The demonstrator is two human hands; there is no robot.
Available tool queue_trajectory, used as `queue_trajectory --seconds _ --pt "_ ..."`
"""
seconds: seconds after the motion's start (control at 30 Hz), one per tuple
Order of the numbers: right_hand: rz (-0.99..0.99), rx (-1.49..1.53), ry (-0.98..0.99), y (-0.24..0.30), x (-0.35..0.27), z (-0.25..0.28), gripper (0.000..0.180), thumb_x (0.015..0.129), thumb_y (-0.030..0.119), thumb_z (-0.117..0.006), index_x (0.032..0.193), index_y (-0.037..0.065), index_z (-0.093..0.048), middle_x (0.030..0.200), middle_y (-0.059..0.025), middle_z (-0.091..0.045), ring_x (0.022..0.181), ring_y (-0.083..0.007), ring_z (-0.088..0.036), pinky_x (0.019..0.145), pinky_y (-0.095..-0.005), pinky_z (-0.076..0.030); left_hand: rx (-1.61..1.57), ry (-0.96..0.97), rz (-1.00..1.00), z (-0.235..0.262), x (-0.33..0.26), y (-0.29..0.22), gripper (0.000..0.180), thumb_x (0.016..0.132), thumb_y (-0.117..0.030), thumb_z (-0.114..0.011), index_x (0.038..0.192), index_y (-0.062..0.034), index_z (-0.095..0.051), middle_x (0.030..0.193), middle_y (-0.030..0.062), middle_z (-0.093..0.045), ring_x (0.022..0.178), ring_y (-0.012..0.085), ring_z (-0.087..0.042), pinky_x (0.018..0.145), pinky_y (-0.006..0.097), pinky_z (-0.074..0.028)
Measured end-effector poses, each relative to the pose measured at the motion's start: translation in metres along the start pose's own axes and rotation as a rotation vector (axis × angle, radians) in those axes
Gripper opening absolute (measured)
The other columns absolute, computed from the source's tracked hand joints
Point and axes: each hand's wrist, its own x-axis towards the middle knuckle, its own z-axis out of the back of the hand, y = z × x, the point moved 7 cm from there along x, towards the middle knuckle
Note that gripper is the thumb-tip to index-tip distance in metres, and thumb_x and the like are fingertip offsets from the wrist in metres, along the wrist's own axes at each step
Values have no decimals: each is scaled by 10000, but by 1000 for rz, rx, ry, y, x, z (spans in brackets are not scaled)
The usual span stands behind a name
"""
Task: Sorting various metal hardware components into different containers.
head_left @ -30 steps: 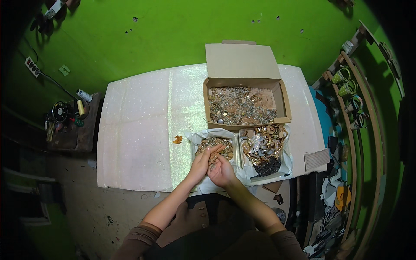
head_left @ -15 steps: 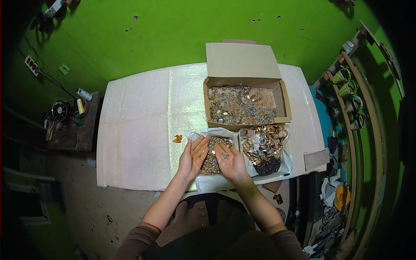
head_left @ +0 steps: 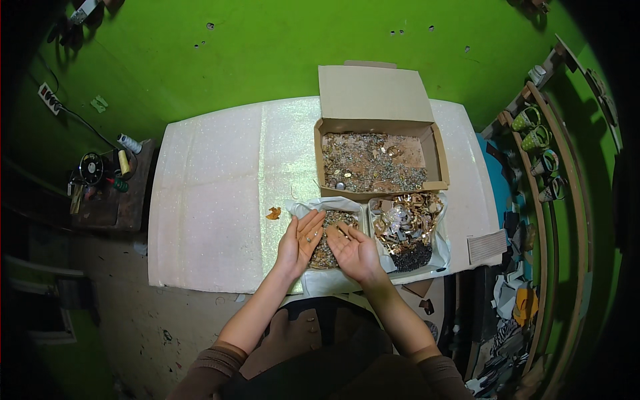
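Both palms face up over a white-lined tray of small metal bits point(head_left: 325, 257), shiny and bead-like. My left hand point(head_left: 298, 248) is open, its fingers stretched out, with a few tiny shiny pieces near the fingers. Beside it my right hand point(head_left: 357, 252) lies open too, fingers slightly bent; I cannot make out any piece on its palm. Just right of that hand, a second lined tray point(head_left: 443, 250) holds gold and silver metal fittings point(head_left: 403, 219) and a heap of small black beads point(head_left: 411, 257). Behind the trays stands an open cardboard box point(head_left: 437, 157) with many small metal pieces scattered inside.
The trays and box rest on a table with a glittery white cover point(head_left: 207, 200). A small brown scrap point(head_left: 273, 213) and a ribbed pale card point(head_left: 487, 246) lie on it. At left is a dark side table point(head_left: 127, 213) with thread spools; at right, a wooden rack point(head_left: 550, 127) holds shoes.
My right hand has shifted slightly and its fingers have moved; the small pieces seen on them earlier no longer show. My left hand has moved very little.
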Motion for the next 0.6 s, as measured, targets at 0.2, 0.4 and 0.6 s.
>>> queue_trajectory --seconds 0.2,0.4,0.6 --pt "-102 -105 -4 -30 7 18 324 898 198 -394 1160 7 -417 1125 -129 -476 1095 -245 -448 995 -356 -333 126 34 -13 -14 -3 2 521 964 -349 -171 1282 22 -350 1282 160 -435 1199 218 -406 1009 294 -314" --pt "-130 -38 124 -43 18 15 303 910 217 -376 1128 11 -420 1094 -107 -500 1056 -225 -476 975 -352 -355 588 270 -209 -33 -10 6 561 962 -343 -120 1258 53 -384 1239 192 -465 1175 252 -426 1021 318 -286" --pt "-149 -45 77 -35 21 16 289 912 200 -386 1107 -5 -443 1040 -105 -522 1013 -217 -502 969 -333 -373 563 284 -183 -29 -9 3 626 939 -438 -134 1291 38 -338 1296 181 -411 1227 261 -365 1042 340 -245"
